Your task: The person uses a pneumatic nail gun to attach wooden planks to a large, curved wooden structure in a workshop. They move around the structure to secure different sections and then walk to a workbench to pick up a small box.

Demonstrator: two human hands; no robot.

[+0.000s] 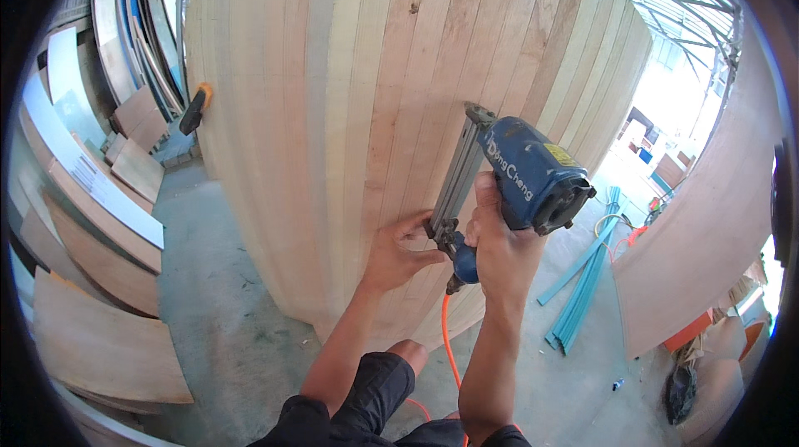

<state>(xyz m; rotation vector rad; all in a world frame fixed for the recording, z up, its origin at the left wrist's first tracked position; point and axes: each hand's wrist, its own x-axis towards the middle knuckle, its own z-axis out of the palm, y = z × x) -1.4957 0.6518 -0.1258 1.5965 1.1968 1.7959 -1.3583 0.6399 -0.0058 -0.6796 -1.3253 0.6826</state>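
Blue nail gun [528, 181] pressed nose-first against a tall wall of pale upright boards [349, 97], just right of centre in the scene. Gripped by the right hand [499, 251], fingers clenched round the handle, long metal magazine [458, 172] lying flat along the wood. Fed from below by an orange air hose [450, 347] trailing down toward the floor. Left hand [398, 254] spread flat on the boards just left of the gun's nose, fingers open, grasping nothing, thumb touching the tool's tip. Seemingly caught mid-fastening, low on the panel; for the next shot, likely a steady nose, square to the board, and bracing fingers kept out of the firing line. Farther out: loose wood sheets [108, 347] stacked along the left, a bundle of blue strips [583, 280] on the concrete floor [233, 339] to the right, another large panel [707, 230] leaning at far right.
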